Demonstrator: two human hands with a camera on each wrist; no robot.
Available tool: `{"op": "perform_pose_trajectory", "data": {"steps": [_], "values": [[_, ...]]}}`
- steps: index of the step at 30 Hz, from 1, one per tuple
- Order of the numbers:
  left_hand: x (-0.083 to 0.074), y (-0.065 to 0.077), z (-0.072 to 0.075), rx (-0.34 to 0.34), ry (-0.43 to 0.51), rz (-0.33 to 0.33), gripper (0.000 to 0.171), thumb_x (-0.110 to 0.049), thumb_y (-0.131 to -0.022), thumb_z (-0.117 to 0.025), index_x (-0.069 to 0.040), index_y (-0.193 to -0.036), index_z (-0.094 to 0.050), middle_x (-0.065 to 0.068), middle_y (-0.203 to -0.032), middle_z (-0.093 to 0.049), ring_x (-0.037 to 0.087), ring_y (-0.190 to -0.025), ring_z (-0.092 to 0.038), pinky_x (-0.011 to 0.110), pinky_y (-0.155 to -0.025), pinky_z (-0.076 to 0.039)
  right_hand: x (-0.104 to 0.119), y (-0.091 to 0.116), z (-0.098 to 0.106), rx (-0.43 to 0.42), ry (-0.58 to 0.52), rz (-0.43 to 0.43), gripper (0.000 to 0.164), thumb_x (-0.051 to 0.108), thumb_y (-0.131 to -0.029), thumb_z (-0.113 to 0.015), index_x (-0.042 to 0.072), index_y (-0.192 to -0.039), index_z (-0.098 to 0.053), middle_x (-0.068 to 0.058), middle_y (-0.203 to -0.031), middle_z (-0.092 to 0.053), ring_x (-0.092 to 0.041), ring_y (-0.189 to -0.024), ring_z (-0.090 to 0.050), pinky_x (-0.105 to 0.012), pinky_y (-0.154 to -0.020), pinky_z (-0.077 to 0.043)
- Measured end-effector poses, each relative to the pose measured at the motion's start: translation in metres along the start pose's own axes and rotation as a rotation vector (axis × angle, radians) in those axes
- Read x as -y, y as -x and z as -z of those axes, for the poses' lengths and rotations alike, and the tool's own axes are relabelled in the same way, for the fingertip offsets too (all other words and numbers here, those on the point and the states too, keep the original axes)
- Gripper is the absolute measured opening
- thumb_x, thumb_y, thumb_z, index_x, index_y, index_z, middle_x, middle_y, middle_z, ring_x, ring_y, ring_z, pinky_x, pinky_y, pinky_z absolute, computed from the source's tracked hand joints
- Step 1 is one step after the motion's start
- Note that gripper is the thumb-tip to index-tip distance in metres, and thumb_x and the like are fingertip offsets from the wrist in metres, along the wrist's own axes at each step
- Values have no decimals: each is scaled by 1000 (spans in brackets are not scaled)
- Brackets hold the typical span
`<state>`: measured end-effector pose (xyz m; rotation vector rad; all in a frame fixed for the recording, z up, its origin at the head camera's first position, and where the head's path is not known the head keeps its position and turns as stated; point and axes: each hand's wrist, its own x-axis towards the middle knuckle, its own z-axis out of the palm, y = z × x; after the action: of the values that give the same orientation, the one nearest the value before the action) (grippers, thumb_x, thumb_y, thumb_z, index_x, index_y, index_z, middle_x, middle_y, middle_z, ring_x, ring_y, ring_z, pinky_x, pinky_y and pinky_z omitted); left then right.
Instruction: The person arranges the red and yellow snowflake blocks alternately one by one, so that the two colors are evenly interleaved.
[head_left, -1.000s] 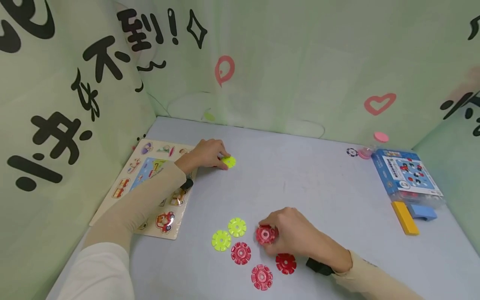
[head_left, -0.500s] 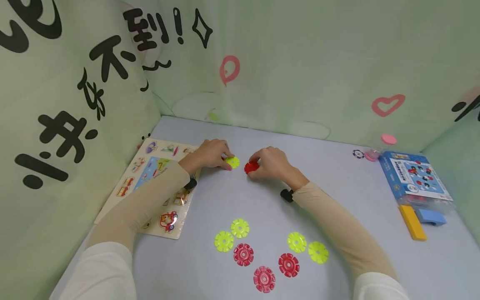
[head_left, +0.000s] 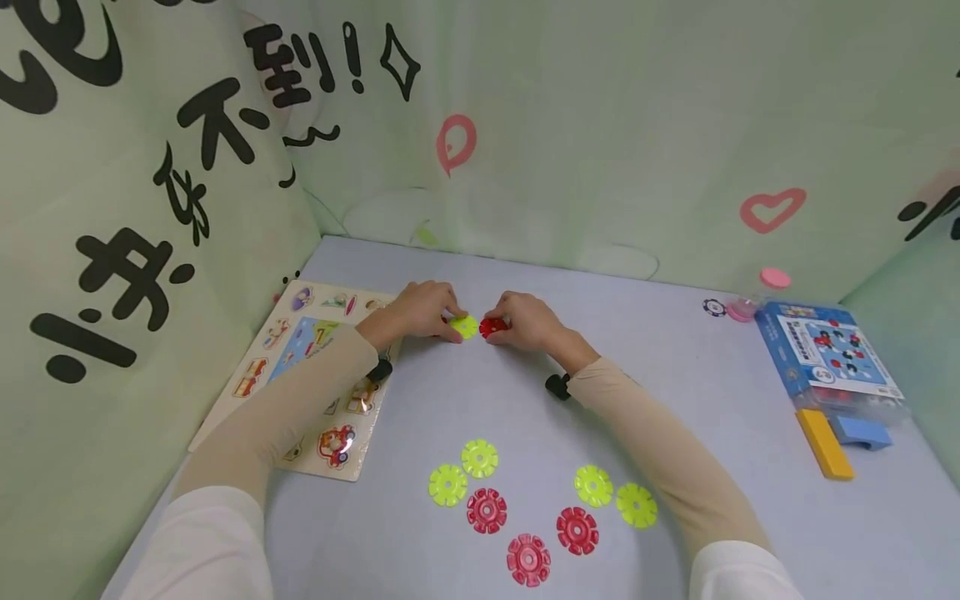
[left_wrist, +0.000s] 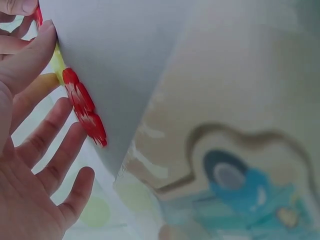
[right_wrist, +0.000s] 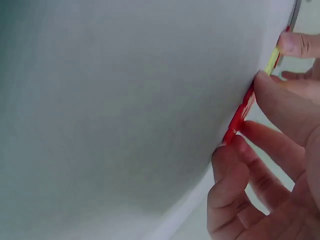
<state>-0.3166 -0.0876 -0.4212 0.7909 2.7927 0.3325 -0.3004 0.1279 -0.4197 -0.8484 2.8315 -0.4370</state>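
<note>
At the back of the table my left hand [head_left: 427, 308] pinches a yellow-green snowflake disc [head_left: 467, 326] between thumb and fingertips. Facing it, my right hand [head_left: 532, 321] pinches a red snowflake disc [head_left: 491, 326], its edge right beside the yellow-green one. The left wrist view shows more red notched discs [left_wrist: 82, 107] under my left fingers, next to the yellow-green piece; from the head they are hidden. In the right wrist view, the red disc [right_wrist: 240, 117] lies along my right fingertips, partly covered by the thumb.
Nearer the front lie several yellow-green discs [head_left: 447, 485] and three red discs [head_left: 528, 560]. A wooden picture puzzle board [head_left: 247, 408] lies under my left forearm. At the right are a blue box [head_left: 832, 350], a yellow block [head_left: 825, 444], a blue arch block [head_left: 862, 432] and a pink-capped bottle [head_left: 761, 292].
My right hand has carried the red disc from the front group to the back, then leftward up to the yellow-green disc. The left hand has stayed in place, still pinching its disc.
</note>
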Motion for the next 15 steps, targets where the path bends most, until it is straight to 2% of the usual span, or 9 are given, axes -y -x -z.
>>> {"op": "perform_pose_trajectory", "data": {"steps": [4,7,12,15], "values": [[-3,0,2,12,13,11,53,-48,-75,-76,-25,-122,-65,-3,-114,-60,16,-103,-54,43,-89,-40,3,8,1,-14,-15,-31,48,32,-80,-75,9,-121,-65,-9,-112,-65,-22,-95,-59,-32,-77,-50],[-5,-1,3,21,28,18,53,-46,-75,-76,-24,-122,-66,-2,-117,-61,16,-105,-54,44,-91,-40,3,24,3,-5,-43,-57,54,35,-80,-75,10,-126,-62,-8,-115,-65,-20,-90,-59,-31,-76,-50],[-10,-9,0,29,63,49,57,-48,-72,-78,-25,-123,-64,-5,-123,-63,16,-116,-53,49,-99,-36,2,73,6,26,-138,-49,51,35,-79,-76,13,-124,-64,-4,-110,-65,-19,-91,-58,-31,-78,-49],[-15,-16,-1,39,98,32,59,-49,-72,-77,-28,-125,-63,-6,-122,-63,15,-116,-53,47,-100,-35,9,109,4,49,-186,-9,48,33,-77,-77,13,-120,-66,-1,-104,-66,-19,-92,-59,-32,-78,-49]]}}
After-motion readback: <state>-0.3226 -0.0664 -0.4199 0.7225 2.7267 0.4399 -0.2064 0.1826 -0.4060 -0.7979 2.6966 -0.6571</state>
